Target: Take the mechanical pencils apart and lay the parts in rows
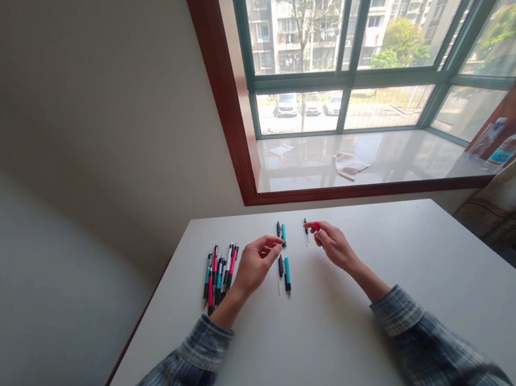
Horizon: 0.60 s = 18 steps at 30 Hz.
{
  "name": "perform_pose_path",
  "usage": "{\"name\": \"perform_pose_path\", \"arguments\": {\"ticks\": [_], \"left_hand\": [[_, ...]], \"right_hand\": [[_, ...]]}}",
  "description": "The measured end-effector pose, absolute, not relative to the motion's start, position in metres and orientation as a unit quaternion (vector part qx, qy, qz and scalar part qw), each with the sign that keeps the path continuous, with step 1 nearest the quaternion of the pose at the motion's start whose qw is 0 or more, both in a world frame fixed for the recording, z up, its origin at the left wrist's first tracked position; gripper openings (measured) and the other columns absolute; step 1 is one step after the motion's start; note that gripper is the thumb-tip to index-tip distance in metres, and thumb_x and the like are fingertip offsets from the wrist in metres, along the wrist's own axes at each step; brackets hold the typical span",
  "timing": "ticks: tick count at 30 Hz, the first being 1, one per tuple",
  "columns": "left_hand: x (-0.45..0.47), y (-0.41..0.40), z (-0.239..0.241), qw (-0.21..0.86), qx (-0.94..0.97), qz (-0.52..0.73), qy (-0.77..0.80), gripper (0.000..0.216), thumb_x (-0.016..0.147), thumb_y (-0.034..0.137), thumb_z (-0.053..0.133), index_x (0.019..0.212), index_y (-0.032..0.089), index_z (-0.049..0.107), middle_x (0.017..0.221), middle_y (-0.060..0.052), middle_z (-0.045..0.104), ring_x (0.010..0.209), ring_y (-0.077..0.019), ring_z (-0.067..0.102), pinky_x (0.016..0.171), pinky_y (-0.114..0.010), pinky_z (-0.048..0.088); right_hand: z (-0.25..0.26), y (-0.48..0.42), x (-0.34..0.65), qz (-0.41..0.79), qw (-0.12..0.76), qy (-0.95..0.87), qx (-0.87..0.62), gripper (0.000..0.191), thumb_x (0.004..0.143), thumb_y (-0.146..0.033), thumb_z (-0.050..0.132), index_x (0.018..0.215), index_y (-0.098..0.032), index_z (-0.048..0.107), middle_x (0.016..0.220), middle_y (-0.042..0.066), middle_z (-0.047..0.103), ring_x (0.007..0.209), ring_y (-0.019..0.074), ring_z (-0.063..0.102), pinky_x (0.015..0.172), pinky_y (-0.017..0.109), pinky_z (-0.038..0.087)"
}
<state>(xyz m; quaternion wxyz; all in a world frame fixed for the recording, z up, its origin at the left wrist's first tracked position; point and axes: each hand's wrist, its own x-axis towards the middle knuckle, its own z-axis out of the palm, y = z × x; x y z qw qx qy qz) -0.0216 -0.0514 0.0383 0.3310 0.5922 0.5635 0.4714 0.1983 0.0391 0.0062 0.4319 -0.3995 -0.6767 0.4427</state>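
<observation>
My left hand (256, 262) is over the table with thumb and fingertips pinched together; what they hold, if anything, is too small to make out. Just past its fingertips lie a black pen part (278, 228) and a teal pen barrel (283, 233). Below them are another black pen part (280, 265), a teal and black pen barrel (288, 275) and a thin white refill (279, 286). My right hand (333, 245) has its fingers curled around a small red pen piece (317, 226), mostly hidden. Beside its fingertips are a dark pen part (305, 224) and a pale refill (307, 239).
Several pink, teal and black click pens (219, 276) lie in a group left of my left hand on the white table (334, 353). Beyond is a window sill (302, 171) with a crumpled cloth or paper (350, 166) and plastic bottles (509, 149). A wall borders the left.
</observation>
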Motion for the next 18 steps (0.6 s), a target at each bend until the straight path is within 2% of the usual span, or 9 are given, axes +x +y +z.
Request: {"name": "perform_pose_path", "arguments": {"ticks": [3, 6, 9, 11, 15, 18], "left_hand": [[-0.019, -0.054, 0.04, 0.307, 0.625, 0.456, 0.554, 0.027, 0.089, 0.04, 0.071, 0.106, 0.02, 0.077, 0.087, -0.004, 0.072, 0.076, -0.017, 0.066, 0.071, -0.028, 0.055], [-0.016, -0.056, 0.042, 0.275, 0.656, 0.453, 0.537, 0.029, 0.091, 0.04, 0.07, 0.113, 0.021, 0.075, 0.091, -0.004, 0.072, 0.081, -0.0178, 0.068, 0.078, -0.03, 0.057], [-0.016, -0.056, 0.043, 0.286, 0.651, 0.468, 0.525, 0.036, 0.093, 0.041, 0.068, 0.124, 0.023, 0.072, 0.097, -0.005, 0.073, 0.086, -0.0184, 0.07, 0.08, -0.031, 0.058], [-0.016, -0.055, 0.043, 0.312, 0.635, 0.479, 0.52, 0.039, 0.093, 0.042, 0.069, 0.127, 0.023, 0.071, 0.099, -0.005, 0.074, 0.085, -0.0185, 0.071, 0.079, -0.031, 0.059], [-0.017, -0.054, 0.042, 0.377, 0.609, 0.49, 0.497, 0.034, 0.091, 0.043, 0.072, 0.114, 0.019, 0.078, 0.092, -0.007, 0.077, 0.077, -0.0178, 0.069, 0.072, -0.029, 0.058], [-0.016, -0.052, 0.042, 0.411, 0.578, 0.507, 0.49, 0.031, 0.087, 0.042, 0.076, 0.103, 0.016, 0.079, 0.088, -0.008, 0.078, 0.073, -0.0172, 0.069, 0.072, -0.03, 0.058]], "right_hand": [[0.009, 0.032, 0.19, 0.612, 0.446, -0.557, -0.341, 0.033, 0.09, -0.031, 0.062, 0.117, -0.018, 0.075, 0.085, 0.004, 0.068, 0.08, 0.0182, 0.066, 0.085, 0.038, 0.057], [0.012, 0.024, 0.186, 0.7, 0.417, -0.499, -0.295, 0.044, 0.083, -0.035, 0.078, 0.123, -0.019, 0.072, 0.087, 0.004, 0.071, 0.084, 0.0199, 0.07, 0.091, 0.042, 0.057], [0.016, 0.019, 0.187, 0.699, 0.386, -0.528, -0.289, 0.054, 0.077, -0.037, 0.087, 0.126, -0.022, 0.07, 0.094, 0.005, 0.074, 0.079, 0.0196, 0.072, 0.08, 0.039, 0.059], [0.018, 0.017, 0.187, 0.683, 0.371, -0.56, -0.287, 0.052, 0.076, -0.039, 0.088, 0.122, -0.022, 0.071, 0.093, 0.005, 0.075, 0.077, 0.0194, 0.072, 0.074, 0.036, 0.058], [0.021, 0.014, 0.187, 0.68, 0.326, -0.6, -0.267, 0.04, 0.077, -0.043, 0.087, 0.107, -0.018, 0.075, 0.087, 0.006, 0.076, 0.075, 0.0185, 0.07, 0.072, 0.033, 0.056], [0.022, 0.015, 0.187, 0.674, 0.327, -0.602, -0.276, 0.038, 0.075, -0.042, 0.088, 0.102, -0.018, 0.076, 0.087, 0.006, 0.076, 0.075, 0.0177, 0.069, 0.072, 0.033, 0.055]]}}
